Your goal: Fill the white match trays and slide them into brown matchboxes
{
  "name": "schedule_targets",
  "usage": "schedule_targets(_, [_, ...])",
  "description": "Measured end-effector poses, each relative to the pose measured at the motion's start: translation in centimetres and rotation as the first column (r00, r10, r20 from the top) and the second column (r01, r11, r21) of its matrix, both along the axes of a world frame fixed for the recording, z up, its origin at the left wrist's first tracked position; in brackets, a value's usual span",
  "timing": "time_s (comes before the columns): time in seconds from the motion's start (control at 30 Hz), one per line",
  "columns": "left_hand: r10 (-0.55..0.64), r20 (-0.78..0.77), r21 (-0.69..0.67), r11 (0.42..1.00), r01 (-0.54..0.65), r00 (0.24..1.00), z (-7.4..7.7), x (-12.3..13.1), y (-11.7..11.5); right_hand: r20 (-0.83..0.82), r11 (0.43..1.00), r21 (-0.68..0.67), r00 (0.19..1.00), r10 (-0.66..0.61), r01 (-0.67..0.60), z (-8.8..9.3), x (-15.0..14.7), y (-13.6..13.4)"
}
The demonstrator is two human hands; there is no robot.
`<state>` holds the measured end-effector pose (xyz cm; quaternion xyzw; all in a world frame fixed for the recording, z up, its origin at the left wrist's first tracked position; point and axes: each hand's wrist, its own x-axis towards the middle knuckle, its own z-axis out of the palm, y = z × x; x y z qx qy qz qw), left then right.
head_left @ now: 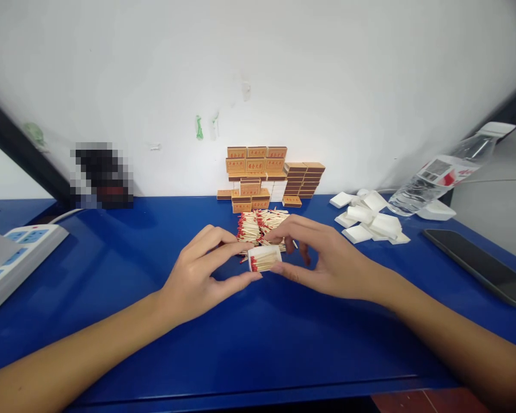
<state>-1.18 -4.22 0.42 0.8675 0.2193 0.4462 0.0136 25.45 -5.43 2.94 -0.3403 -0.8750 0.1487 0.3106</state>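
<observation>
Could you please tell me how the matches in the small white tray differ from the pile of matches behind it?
The matches in the white tray are few, while the pile has many more. The tray's matches lie within its walls; the pile sits loose outside. The tray's red heads gather at its left end; the pile's show in several places. Both have pale sticks and red heads.

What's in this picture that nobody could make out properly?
All in the head view:
Dark thing at left: blurred into squares, so I can't identify it.
Match pile: partly hidden behind the right hand and white tray.
Matches in the tray: too small and overlapping to count surely.
Power strip: cut off by the left edge.
Bottle label: fine print too small.
</observation>
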Motion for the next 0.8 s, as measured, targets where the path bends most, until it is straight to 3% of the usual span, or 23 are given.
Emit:
schedule_targets(0.3, [0.009, -0.070, -0.082, 0.997, -0.015, 0.997, -0.4, -0.3, 0.6, 0.078, 1.000, -0.004, 0.997, 0.002, -0.001, 0.0, -0.3, -0.3])
schedule_targets(0.53, [-0.039, -0.125, -0.128, 0.991, 0.023, 0.991, -0.7, -0.3, 0.7, 0.159, 0.997, -0.016, 0.985, 0.074, -0.072, -1.3, -0.2, -0.1])
schedule_targets(0.8, [-0.092, -0.271, -0.297, 0.955, 0.008, 0.958, -0.7, -0.2, 0.4, 0.136, 0.997, -0.071, 0.990, 0.036, -0.027, -0.8, 0.2, 0.5])
